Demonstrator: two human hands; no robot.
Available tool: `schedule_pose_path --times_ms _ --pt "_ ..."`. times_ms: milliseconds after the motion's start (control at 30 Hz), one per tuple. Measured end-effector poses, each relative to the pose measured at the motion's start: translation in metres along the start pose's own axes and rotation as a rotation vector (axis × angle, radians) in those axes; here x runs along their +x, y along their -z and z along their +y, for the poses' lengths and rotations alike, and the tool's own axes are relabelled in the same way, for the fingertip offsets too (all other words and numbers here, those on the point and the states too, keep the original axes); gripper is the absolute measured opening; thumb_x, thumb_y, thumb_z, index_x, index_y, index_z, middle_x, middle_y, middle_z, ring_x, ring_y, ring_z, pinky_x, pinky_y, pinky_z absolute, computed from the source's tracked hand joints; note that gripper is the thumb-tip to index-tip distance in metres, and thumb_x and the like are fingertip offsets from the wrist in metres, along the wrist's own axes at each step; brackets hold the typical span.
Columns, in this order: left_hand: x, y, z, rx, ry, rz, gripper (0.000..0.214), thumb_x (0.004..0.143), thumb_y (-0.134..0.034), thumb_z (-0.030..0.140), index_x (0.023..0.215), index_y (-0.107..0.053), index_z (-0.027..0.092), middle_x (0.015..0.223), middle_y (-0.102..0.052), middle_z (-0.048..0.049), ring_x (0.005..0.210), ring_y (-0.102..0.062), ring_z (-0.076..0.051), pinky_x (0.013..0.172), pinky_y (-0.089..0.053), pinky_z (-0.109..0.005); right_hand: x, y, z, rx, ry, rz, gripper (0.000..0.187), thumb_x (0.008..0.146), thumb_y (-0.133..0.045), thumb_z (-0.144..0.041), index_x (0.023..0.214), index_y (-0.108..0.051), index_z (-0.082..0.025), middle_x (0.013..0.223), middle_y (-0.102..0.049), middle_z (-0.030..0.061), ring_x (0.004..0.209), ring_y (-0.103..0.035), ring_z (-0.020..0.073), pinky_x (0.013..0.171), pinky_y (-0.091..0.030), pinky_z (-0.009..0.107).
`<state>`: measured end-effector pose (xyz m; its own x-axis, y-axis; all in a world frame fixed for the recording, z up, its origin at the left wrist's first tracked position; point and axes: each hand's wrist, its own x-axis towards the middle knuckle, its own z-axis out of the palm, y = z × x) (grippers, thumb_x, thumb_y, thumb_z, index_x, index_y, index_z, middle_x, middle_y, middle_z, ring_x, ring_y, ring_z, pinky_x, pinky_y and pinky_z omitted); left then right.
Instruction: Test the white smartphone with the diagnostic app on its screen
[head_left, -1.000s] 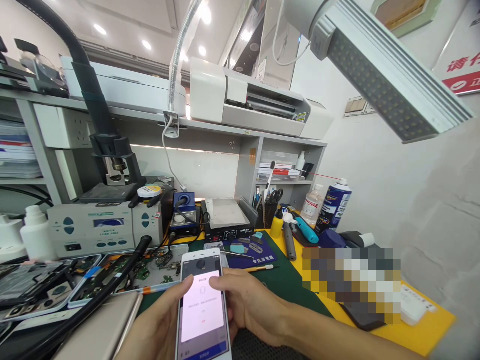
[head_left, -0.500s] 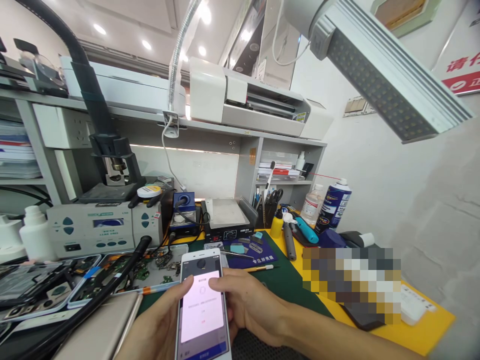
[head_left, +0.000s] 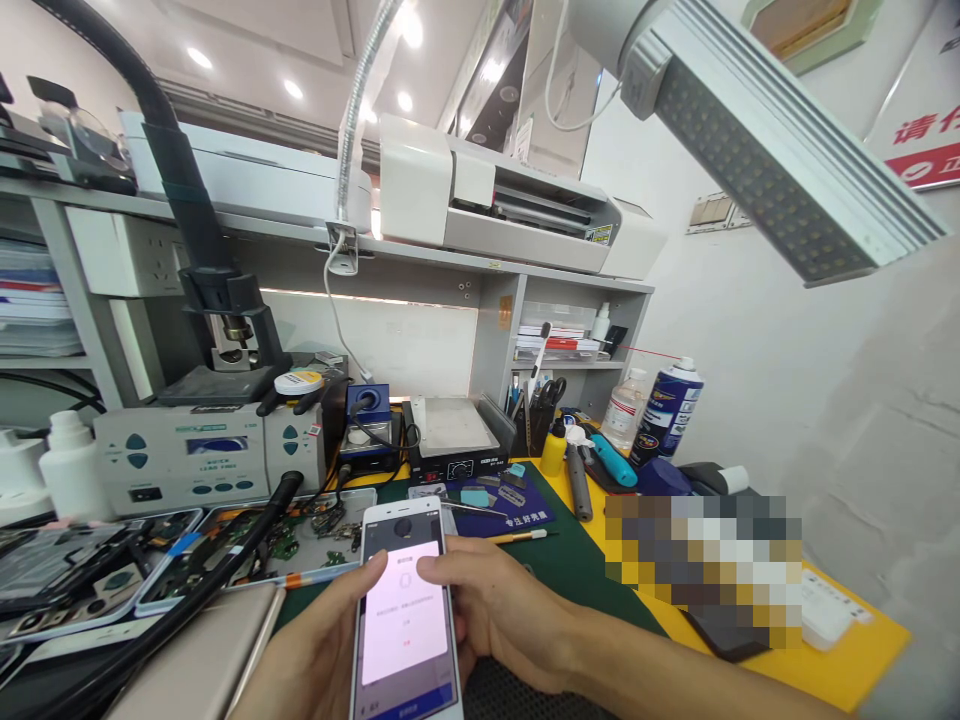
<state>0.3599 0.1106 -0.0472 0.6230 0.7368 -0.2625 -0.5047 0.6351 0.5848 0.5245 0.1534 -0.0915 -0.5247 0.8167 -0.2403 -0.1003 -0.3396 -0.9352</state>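
A white smartphone [head_left: 405, 625] stands upright between my two hands at the bottom middle, its lit screen facing me with a pale pop-up box on it. My left hand [head_left: 322, 625] grips the phone's left edge, thumb near the upper screen. My right hand [head_left: 510, 610] holds the right edge, and its thumb lies over the screen's upper right. Fingers behind the phone are mostly hidden. Beyond it lie a dark blue mat [head_left: 491, 515] with small blades and a thin brush [head_left: 525, 537] with a yellowish handle.
On the left are trays of phone parts [head_left: 277, 535], a black hose [head_left: 187, 590], a gold phone or tablet [head_left: 195, 650] and a soldering station [head_left: 210, 455]. A heating plate [head_left: 454, 430] stands at the back. Bottles and a spray can [head_left: 667, 410] stand right. A lamp [head_left: 780, 150] hangs overhead.
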Motion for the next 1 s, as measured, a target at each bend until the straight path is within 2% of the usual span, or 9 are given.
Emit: schedule_pose_path --times_ms 200,400,467,633,767,1000 --pt "0.000 -0.002 0.001 0.002 -0.008 -0.005 0.068 0.090 -0.058 0.045 0.152 -0.046 0.021 0.127 -0.074 -0.0165 0.114 -0.069 -0.044 0.093 -0.055 -0.061 -0.002 -0.002 -0.003 -0.013 -0.012 0.005 0.050 0.068 -0.071 -0.053 0.102 -0.063 -0.018 0.075 -0.059 0.0010 0.059 -0.052 0.0133 0.054 -0.045 0.027" --pt "0.001 0.001 0.001 0.024 -0.002 0.003 0.068 0.091 -0.059 0.042 0.154 -0.042 0.023 0.128 -0.074 -0.0157 0.110 -0.071 -0.042 0.091 -0.057 -0.057 -0.001 -0.001 -0.001 -0.001 -0.014 0.014 0.046 0.069 -0.071 -0.051 0.099 -0.061 -0.018 0.073 -0.056 -0.0004 0.056 -0.047 0.0113 0.051 -0.044 0.025" --pt "0.002 0.005 0.000 0.034 0.003 0.016 0.069 0.091 -0.058 0.041 0.154 -0.040 0.021 0.125 -0.075 -0.0164 0.102 -0.074 -0.039 0.085 -0.059 -0.054 -0.001 -0.002 -0.001 0.013 -0.006 0.016 0.044 0.070 -0.070 -0.051 0.097 -0.061 -0.017 0.073 -0.054 -0.0014 0.054 -0.043 0.0097 0.050 -0.043 0.024" --pt "0.002 0.010 -0.001 0.096 0.019 0.102 0.071 0.092 -0.057 0.033 0.155 -0.031 0.012 0.107 -0.079 -0.0185 0.077 -0.076 -0.034 0.060 -0.060 -0.046 -0.004 -0.004 -0.004 0.001 -0.028 -0.011 0.047 0.073 -0.063 -0.056 0.098 -0.061 -0.016 0.070 -0.050 -0.0025 0.052 -0.037 0.0087 0.047 -0.040 0.022" --pt "0.000 0.008 0.000 0.193 0.026 0.223 0.064 0.092 -0.056 0.033 0.148 -0.040 0.007 0.104 -0.079 -0.0206 0.083 -0.074 -0.035 0.059 -0.059 -0.046 -0.004 -0.002 -0.004 -0.003 -0.033 -0.061 0.048 0.076 -0.060 -0.059 0.100 -0.061 -0.017 0.073 -0.051 -0.0014 0.054 -0.041 0.0092 0.049 -0.043 0.023" --pt "0.003 0.018 -0.001 0.224 0.068 0.180 0.062 0.093 -0.056 0.047 0.141 -0.051 0.008 0.104 -0.078 -0.0207 0.082 -0.071 -0.033 0.065 -0.058 -0.046 -0.004 -0.003 -0.005 0.017 -0.014 -0.001 0.043 0.068 -0.068 -0.044 0.101 -0.063 -0.017 0.071 -0.055 -0.0014 0.054 -0.045 0.0100 0.045 -0.045 0.022"
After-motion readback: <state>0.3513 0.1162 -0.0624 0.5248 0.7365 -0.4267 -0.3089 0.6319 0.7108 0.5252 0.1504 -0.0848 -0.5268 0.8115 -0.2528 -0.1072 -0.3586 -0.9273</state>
